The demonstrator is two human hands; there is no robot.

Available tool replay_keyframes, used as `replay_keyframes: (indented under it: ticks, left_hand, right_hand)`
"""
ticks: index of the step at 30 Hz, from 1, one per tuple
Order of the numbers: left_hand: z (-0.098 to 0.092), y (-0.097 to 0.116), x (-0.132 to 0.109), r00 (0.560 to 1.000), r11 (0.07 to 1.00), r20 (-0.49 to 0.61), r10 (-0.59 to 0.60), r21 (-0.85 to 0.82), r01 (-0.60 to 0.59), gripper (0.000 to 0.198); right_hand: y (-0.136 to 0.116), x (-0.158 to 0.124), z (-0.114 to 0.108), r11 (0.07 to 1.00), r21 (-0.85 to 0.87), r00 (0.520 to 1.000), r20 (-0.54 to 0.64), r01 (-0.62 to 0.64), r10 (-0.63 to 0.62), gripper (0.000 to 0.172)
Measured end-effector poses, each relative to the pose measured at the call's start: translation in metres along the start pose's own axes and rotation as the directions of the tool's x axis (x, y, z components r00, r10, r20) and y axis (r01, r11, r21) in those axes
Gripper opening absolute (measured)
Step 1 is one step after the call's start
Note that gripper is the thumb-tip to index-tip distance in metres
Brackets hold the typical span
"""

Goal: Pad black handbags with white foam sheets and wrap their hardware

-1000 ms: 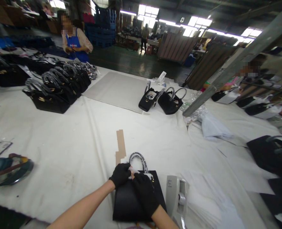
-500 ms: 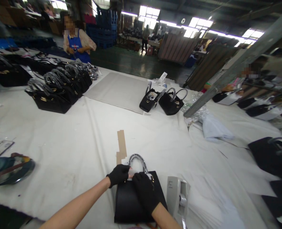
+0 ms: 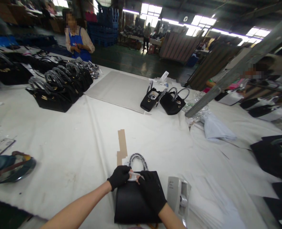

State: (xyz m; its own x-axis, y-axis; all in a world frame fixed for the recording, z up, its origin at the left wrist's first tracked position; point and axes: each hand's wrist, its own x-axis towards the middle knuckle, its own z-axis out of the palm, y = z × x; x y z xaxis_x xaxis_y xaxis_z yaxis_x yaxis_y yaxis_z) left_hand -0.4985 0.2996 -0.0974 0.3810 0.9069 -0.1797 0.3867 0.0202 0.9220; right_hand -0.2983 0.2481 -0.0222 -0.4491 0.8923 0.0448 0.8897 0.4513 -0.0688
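A black handbag (image 3: 129,203) lies flat on the white cloth right in front of me, its wrapped handle (image 3: 138,158) arching away from me. Both my hands wear black gloves. My left hand (image 3: 119,177) pinches a strip of clear wrapping (image 3: 133,175) at the bag's top edge, by the left foot of the handle. My right hand (image 3: 151,190) lies on the bag's top right part, its fingertips closed on the same strip. A grey tape dispenser (image 3: 179,195) stands just right of the bag.
The white-covered table (image 3: 71,140) carries a row of black handbags (image 3: 59,87) at far left, two small ones (image 3: 165,100) beyond a grey board (image 3: 119,89), cardboard strips (image 3: 122,146), and a dark helmet-like object (image 3: 9,167) at left. People work at the far side and right.
My right hand has slid slightly right and toward me on the bag, and the clear strip now stretches between both hands. The view has shifted a little.
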Motion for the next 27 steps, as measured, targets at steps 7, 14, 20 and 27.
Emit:
replay_keyframes:
  ticks: [7,14,20,27]
  left_hand:
    - [-0.001,0.005,-0.002,0.995,0.995,-0.027,0.099,0.017,-0.098,0.028]
    - [0.002,0.008,-0.01,0.982,0.98,-0.073,0.173,0.11,-0.165,0.03]
    - [0.0,-0.005,-0.022,0.903,0.876,-0.041,0.428,0.266,-0.403,0.035]
    - [-0.009,0.003,-0.028,0.863,0.784,0.103,0.495,0.373,-0.495,0.032]
  right_hand:
    - [0.007,0.027,-0.013,0.917,0.288,0.957,0.177,-0.275,0.231,0.037]
    - [-0.004,0.042,-0.028,0.983,0.075,0.95,0.28,-0.166,0.139,0.022]
    - [-0.01,0.029,-0.028,0.996,0.055,0.961,0.272,-0.066,0.049,0.02]
    - [-0.009,0.027,-0.017,0.999,0.04,0.966,0.258,-0.029,0.017,0.02]
